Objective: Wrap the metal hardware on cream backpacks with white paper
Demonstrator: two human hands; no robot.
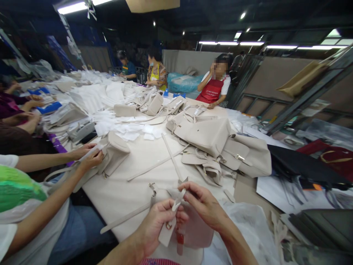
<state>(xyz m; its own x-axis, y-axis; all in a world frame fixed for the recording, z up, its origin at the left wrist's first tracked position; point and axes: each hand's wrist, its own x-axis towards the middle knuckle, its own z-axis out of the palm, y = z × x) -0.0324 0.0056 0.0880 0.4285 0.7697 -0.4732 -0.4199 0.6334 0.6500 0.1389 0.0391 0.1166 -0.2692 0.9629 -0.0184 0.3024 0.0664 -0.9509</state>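
In the lower middle, my left hand (160,224) is closed on a beige strap tab (167,235) with a small gold-coloured metal fitting. Above it, a pale strip (179,198) stands up between my fingers. My right hand (202,204) pinches the upper end of this strip between thumb and fingertips. Behind and below both hands lies a beige bag (197,228), partly covered by them. A reddish-brown piece (180,239) shows under my left fingers; I cannot make out what it is. Long thin straps (124,217) lie on the table beside the bag.
Beige bags (204,136) are heaped ahead of me. On the left, a co-worker's hands (93,154) hold another bag (114,151). White sheets (129,130) cover part of the table (143,158). A person in a red apron (211,90) sits across. Clear plastic (245,221) lies at right.
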